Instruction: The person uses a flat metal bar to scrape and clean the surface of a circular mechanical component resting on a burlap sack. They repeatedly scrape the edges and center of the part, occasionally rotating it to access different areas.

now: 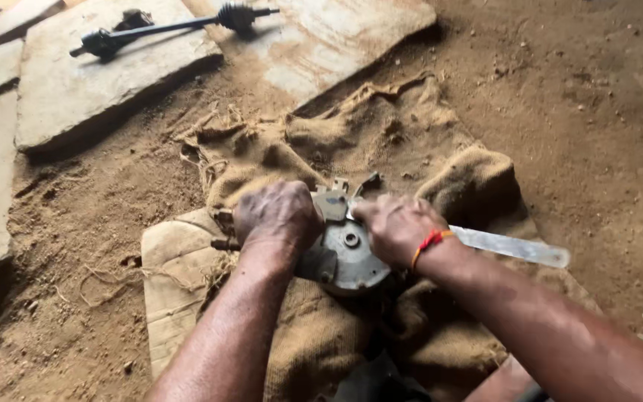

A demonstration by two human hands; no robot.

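A round grey metal part (345, 257) with bolts and small tabs lies on a burlap sack (381, 149). My left hand (277, 217) grips its left side, fingers curled over the rim. My right hand (394, 227), with a red thread on the wrist, presses on the part's upper right edge. It is closed around a long flat metal blade (515, 247) that sticks out to the right past my wrist. The blade's tip is hidden under my fingers.
Sandy dirt ground surrounds the sack. Flat stone slabs (76, 82) lie at the upper left, and a black axle shaft (173, 28) rests across them. A folded pale sack piece (176, 275) lies under the left of the burlap.
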